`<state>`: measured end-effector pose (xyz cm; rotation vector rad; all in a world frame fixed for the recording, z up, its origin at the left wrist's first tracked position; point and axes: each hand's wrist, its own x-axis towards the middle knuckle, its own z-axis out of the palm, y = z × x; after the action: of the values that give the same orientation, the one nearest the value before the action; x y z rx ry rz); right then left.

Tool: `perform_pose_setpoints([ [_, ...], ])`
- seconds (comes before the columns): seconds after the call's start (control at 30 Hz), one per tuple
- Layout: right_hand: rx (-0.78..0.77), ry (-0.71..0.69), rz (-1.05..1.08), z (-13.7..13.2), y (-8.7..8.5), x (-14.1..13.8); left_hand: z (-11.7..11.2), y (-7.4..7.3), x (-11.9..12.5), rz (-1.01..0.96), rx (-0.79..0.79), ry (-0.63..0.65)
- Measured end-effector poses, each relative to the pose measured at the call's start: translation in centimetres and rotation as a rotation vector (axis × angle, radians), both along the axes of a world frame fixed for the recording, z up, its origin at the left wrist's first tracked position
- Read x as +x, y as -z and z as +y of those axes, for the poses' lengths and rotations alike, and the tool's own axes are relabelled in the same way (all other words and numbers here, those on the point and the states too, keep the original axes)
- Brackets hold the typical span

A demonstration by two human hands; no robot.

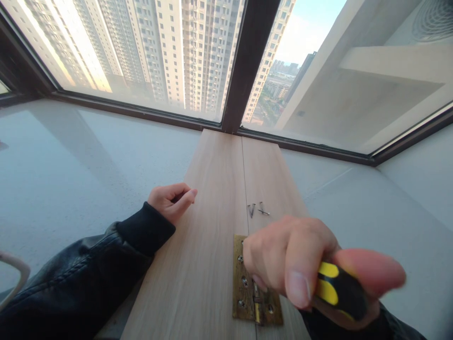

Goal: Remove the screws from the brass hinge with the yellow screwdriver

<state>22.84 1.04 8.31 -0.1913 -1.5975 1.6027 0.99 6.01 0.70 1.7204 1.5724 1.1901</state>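
Note:
My right hand (pixel 293 259) is wrapped round the black and yellow handle of a screwdriver (pixel 334 288), its shaft and tip hidden from view. Beneath that hand a brass hinge (pixel 238 283) lies flat across the seam between two pale wooden boards (pixel 187 274). Several screws show in the hinge's left leaf; part of the right leaf is covered by my hand. Several loose screws (pixel 252 210) lie on the right-hand board just beyond the hinge. Resting at the left board's edge, my left hand (pixel 171 200) is curled closed, with nothing visible in it.
The boards run up to a dark window frame (pixel 231 94), with tall buildings outside the glass. A pale speckled surface (pixel 106 165) spreads on both sides of them. At the lower left edge is a curved, light-coloured tube-like piece (pixel 21 269).

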Motion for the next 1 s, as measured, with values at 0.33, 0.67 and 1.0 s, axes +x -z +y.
perform_pose_setpoints([
  [0.33, 0.041, 0.144, 0.057, 0.3, 0.2, 0.7, 0.1, 0.2, -0.2, 0.016, 0.000, 0.001],
  [0.67, -0.034, 0.164, 0.041, -0.2, 0.3, 0.4, 0.0, -0.1, 0.0, 0.012, 0.006, -0.012],
  [1.0, -0.081, 0.268, -0.038, -0.2, -0.1, 0.4, 0.1, 0.1, -0.1, 0.015, 0.005, -0.007],
])
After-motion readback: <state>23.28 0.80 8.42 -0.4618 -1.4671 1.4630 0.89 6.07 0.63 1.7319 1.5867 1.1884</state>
